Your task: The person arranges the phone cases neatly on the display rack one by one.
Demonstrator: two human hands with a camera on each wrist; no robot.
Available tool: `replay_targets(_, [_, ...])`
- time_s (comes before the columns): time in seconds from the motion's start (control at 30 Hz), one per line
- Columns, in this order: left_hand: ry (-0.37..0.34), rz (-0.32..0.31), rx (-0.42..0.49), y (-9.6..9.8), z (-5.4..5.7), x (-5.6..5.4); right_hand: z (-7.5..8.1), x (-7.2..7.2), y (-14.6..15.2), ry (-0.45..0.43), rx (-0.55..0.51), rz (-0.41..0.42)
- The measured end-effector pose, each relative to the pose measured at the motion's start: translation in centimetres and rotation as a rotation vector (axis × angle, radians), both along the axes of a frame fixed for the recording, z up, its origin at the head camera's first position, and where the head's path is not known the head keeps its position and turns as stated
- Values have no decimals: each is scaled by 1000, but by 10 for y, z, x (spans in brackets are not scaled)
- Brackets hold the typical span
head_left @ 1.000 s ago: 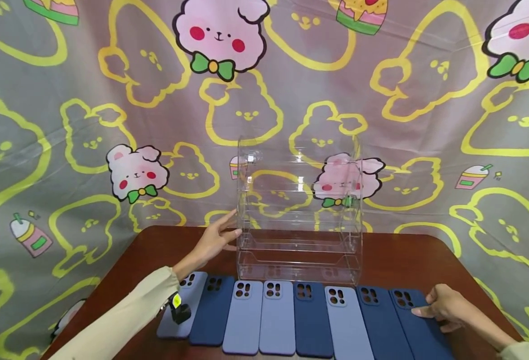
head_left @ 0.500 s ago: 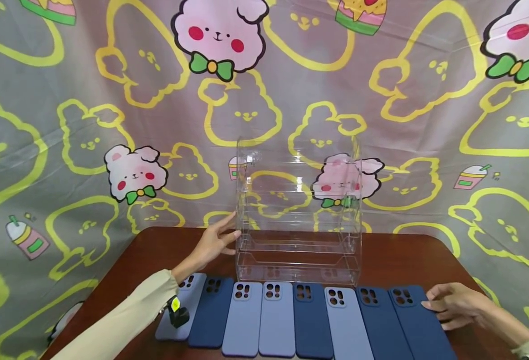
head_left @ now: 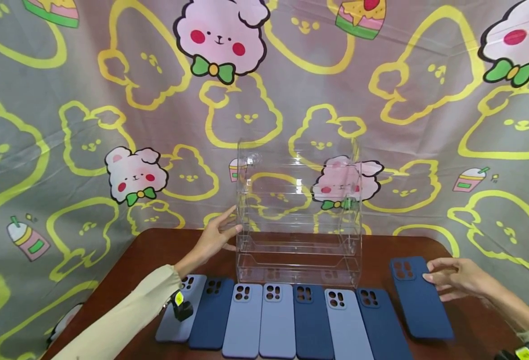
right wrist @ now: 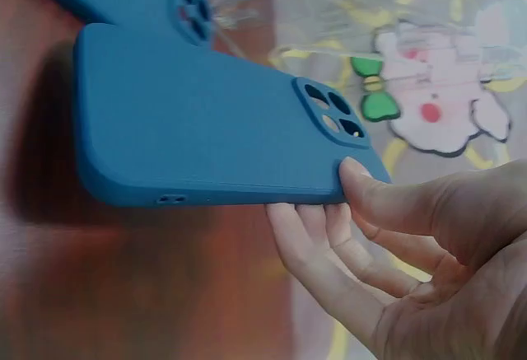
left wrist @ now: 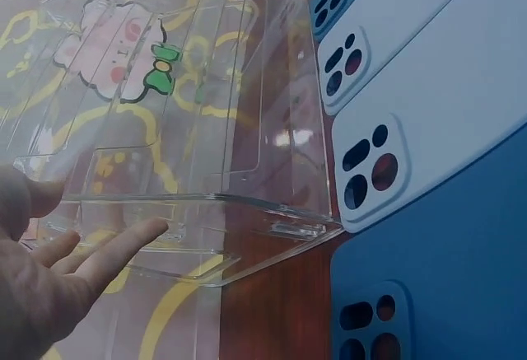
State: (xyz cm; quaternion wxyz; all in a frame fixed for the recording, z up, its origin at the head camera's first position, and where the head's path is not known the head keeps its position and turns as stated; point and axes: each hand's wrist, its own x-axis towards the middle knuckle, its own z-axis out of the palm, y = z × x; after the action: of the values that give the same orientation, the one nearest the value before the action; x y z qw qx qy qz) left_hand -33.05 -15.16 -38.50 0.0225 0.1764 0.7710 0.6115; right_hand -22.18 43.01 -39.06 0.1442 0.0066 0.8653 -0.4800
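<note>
A dark blue phone case (head_left: 422,305) is pinched along its right edge by my right hand (head_left: 460,280), thumb on its back face and fingers beneath. In the right wrist view that phone case (right wrist: 198,121) hangs above the table, tilted, its camera cutouts near my thumb. My left hand (head_left: 212,240) is at the left side of a clear tiered acrylic display rack (head_left: 298,245). Seen from the left wrist, the fingers of the left hand (left wrist: 66,269) are spread and fairly straight beside the rack (left wrist: 272,220); whether they touch it is hard to tell.
Several phone cases, light blue (head_left: 277,320) and dark blue (head_left: 314,320), lie in a row along the front of the brown table (head_left: 381,250). The rack stands behind them. A patterned cloth (head_left: 282,60) hangs behind the table.
My right hand has taken hold of the rightmost dark blue phone case and raised it off the table, up and away from the row. The left hand stays by the rack.
</note>
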Motion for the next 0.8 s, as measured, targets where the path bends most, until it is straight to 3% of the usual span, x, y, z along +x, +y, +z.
replay_targets(0.27, [31, 22, -30, -1, -2, 0, 43, -6, -15, 239, 116, -95])
replay_targets(0.5, [43, 40, -33, 1, -4, 2, 86, -17, -39, 484, 65, -172])
replay_targets(0.63, [42, 41, -34, 0, -5, 3, 110, -25, -58, 544, -9, -193])
replay_targets(0.8, [29, 33, -21, -3, -6, 3, 131, -38, -87, 612, -17, -185])
